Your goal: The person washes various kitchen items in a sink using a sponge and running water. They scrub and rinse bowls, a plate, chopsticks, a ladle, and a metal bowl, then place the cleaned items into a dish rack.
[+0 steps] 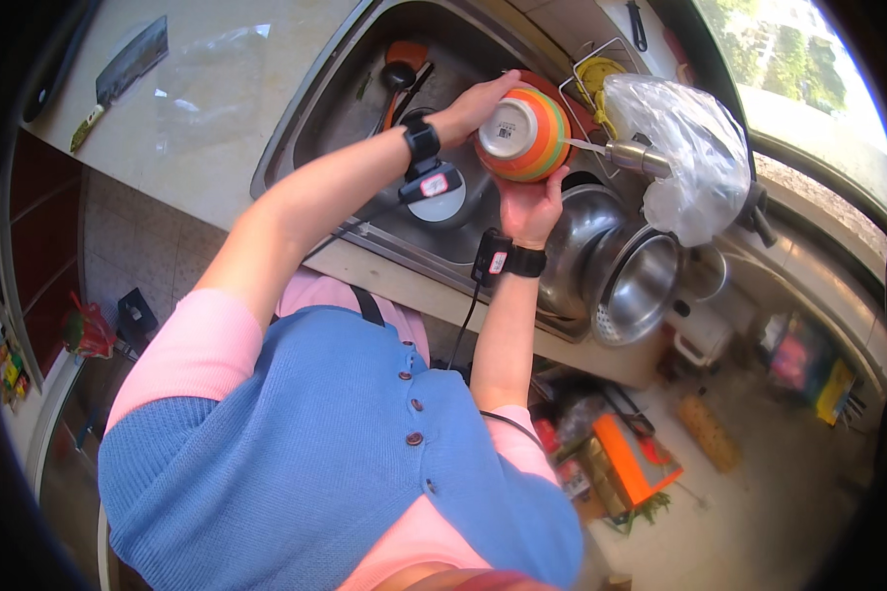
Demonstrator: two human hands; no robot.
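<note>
My left hand [469,111] holds the upper left side of an orange, yellow and green striped bowl [543,140]. My right hand [528,210] supports the lower side of the same bowl. Its white foot faces the camera, so the inside is hidden. Water runs from the metal faucet [638,158] against the bowl's right side. Both hands are over the stainless steel sink [325,129]. A white round dish [437,205] lies in the sink below my left wrist. Farther up in it are a black ladle [397,75] and an orange utensil head [406,54].
Metal basins [576,221] and a colander [639,288] stand right of my right hand. A clear plastic bag [680,148] hangs around the faucet. Behind it, a wire rack [578,74] holds yellow cloth [600,77]. A cleaver [133,63] lies on the left counter.
</note>
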